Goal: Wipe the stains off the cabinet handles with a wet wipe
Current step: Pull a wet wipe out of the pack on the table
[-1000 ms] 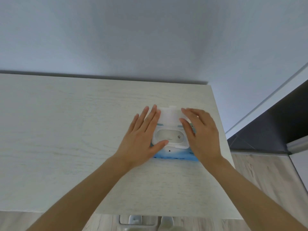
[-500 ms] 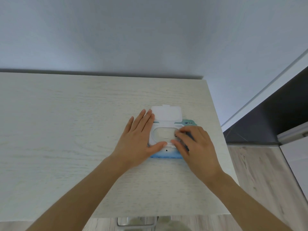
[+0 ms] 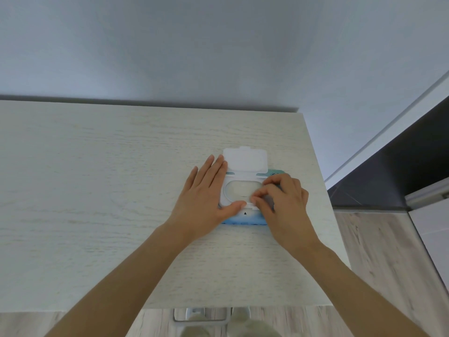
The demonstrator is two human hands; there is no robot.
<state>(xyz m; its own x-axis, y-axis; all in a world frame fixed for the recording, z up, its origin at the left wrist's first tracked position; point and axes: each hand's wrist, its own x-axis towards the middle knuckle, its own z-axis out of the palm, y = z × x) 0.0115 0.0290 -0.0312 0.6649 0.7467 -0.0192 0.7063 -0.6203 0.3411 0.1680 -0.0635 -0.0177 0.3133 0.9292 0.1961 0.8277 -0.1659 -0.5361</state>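
A blue pack of wet wipes (image 3: 245, 218) lies on the pale wooden cabinet top (image 3: 97, 190) near its right edge. Its white flip lid (image 3: 244, 159) stands open toward the wall, and the oval opening (image 3: 240, 189) is uncovered. My left hand (image 3: 201, 198) lies flat on the pack's left side, fingers straight, with the thumb on the front rim. My right hand (image 3: 284, 203) is curled over the pack's right side, and its fingertips pinch a white wipe edge at the opening's right rim. A metal cabinet handle (image 3: 200, 318) shows below the front edge.
A plain wall rises behind the cabinet. To the right a white baseboard (image 3: 388, 132) borders a dark strip (image 3: 393, 181) and wood-look floor (image 3: 379, 251). My feet (image 3: 196, 330) show at the bottom edge. The cabinet's right edge lies close to the pack.
The lid has gone from partly raised to fully open. My right hand left the lid, came down to the opening and curled its fingers there. My left hand stayed flat on the pack.
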